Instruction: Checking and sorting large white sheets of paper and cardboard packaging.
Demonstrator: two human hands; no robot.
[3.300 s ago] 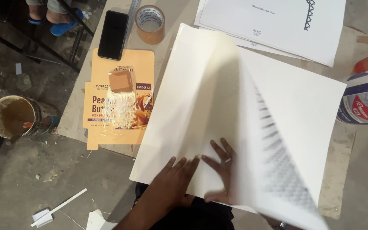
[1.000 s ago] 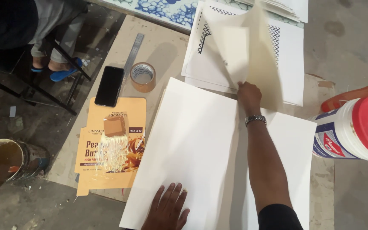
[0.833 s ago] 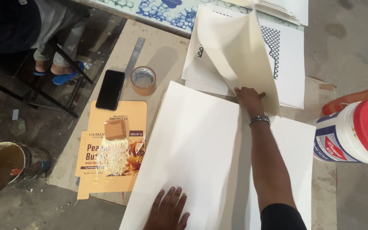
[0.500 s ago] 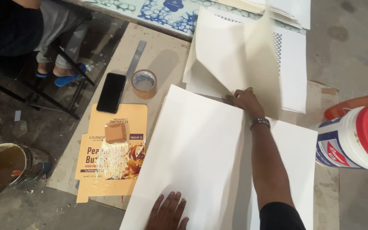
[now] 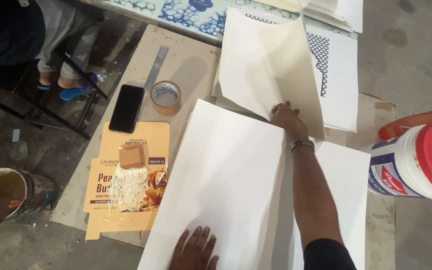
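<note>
My left hand [image 5: 195,248] lies flat with fingers spread on the near edge of a large white sheet [image 5: 226,175] that covers the middle of the board. My right hand [image 5: 287,118], with a metal watch on the wrist, reaches forward and holds the lower edge of a cream sheet [image 5: 271,65], which is lifted and curled up off a stack. Under that sheet lies a white page with a black lattice pattern [image 5: 337,75].
A roll of brown tape [image 5: 166,97], a black phone [image 5: 126,107] and a metal ruler [image 5: 156,65] lie at the left. A flattened orange carton [image 5: 126,185] is beside them. A white tub with a red lid [image 5: 418,162] stands right. A paint bucket [image 5: 6,192] is on the floor; a seated person [image 5: 51,40] is far left.
My right hand has reached to the far stack and lifted the cream sheet, which now curls up higher. My left hand has stayed flat on the near white sheet.
</note>
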